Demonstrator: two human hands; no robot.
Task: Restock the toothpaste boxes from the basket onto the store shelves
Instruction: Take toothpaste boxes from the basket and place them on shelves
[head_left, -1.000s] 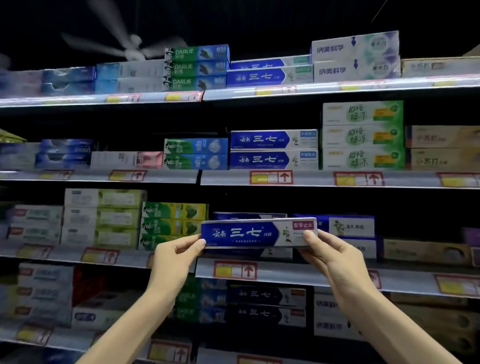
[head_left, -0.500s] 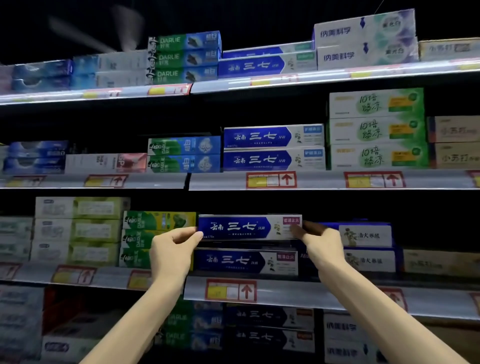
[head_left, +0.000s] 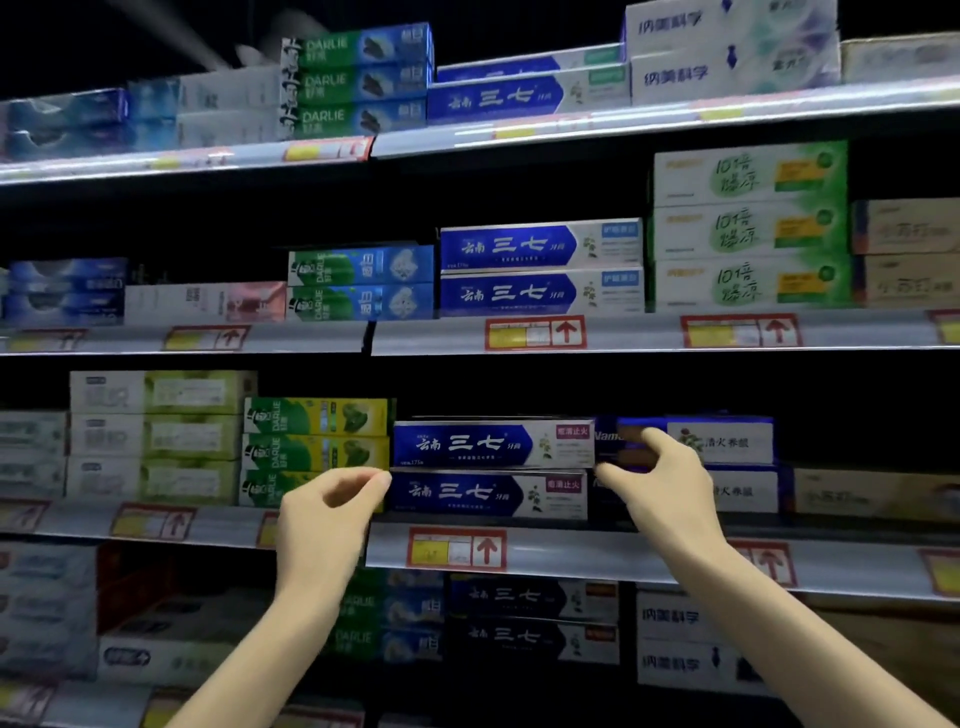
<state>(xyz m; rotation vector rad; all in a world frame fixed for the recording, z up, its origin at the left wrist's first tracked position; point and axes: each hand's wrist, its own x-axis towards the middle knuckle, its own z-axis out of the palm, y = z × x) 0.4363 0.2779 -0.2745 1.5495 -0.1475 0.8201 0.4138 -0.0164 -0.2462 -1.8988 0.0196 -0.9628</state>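
Head view: blue toothpaste box (head_left: 493, 444) lay atop its twin (head_left: 488, 493) at the shelf (head_left: 597, 551) front edge, left grip (head_left: 322, 514) and right grip (head_left: 670, 488) slack and empty beside its ends; judged light, stiff card, best held endwise.

a person's left hand (head_left: 324, 519) and right hand (head_left: 667, 493), both bare, with slim fingers; bare, smooth forearms (head_left: 789, 623) run to the wrists.

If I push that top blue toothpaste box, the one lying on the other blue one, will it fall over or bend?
It probably won't tip: the top blue box lies flat and long on the lower blue box. It would more likely slide, since two smooth printed faces meet. Its edges look straight and crisp, so it is probably stiff and fairly light.
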